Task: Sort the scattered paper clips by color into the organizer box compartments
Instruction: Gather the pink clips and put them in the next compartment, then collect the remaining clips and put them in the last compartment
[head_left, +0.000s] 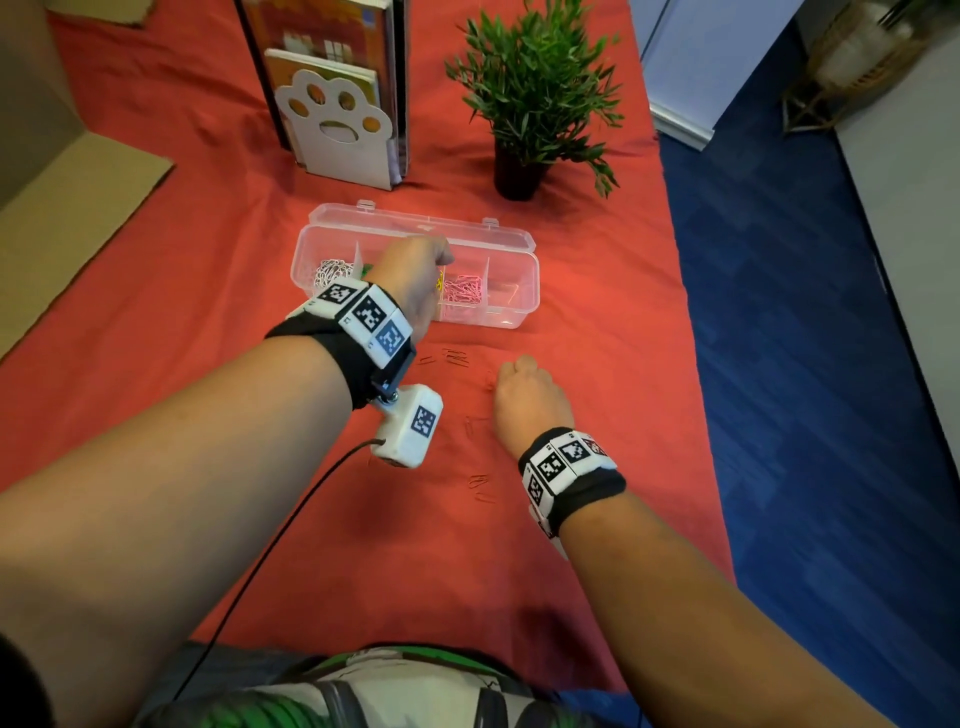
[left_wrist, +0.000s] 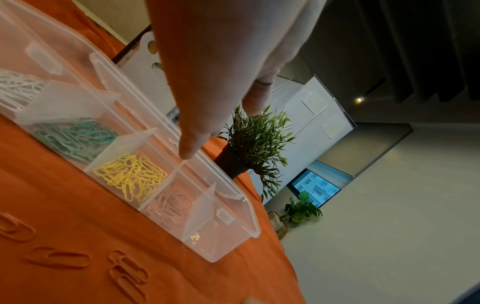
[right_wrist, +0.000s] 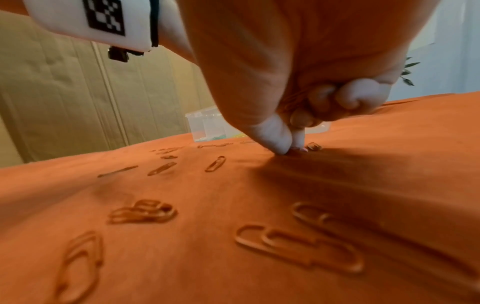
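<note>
A clear organizer box (head_left: 524, 304) lies open on the orange cloth. Its compartments hold white clips (left_wrist: 15, 86), green clips (left_wrist: 75, 137), yellow clips (left_wrist: 130, 176) and pink clips (left_wrist: 171, 205); the end compartment (left_wrist: 207, 236) looks empty. My left hand (head_left: 415, 270) hovers over the yellow and pink compartments, fingers (left_wrist: 187, 150) straight and pointing down, nothing visible in them. My right hand (head_left: 519, 384) is down on the cloth in front of the box. Its thumb and forefinger (right_wrist: 291, 148) pinch an orange clip there. Several loose orange clips (right_wrist: 298, 242) lie scattered around it.
More orange clips (head_left: 457, 357) lie just in front of the box, hard to tell from the cloth. A potted plant (head_left: 530, 93) and a paw-shaped bookend (head_left: 337, 130) stand behind the box. Cardboard (head_left: 67, 197) lies left. The table edge (head_left: 691, 364) runs along the right.
</note>
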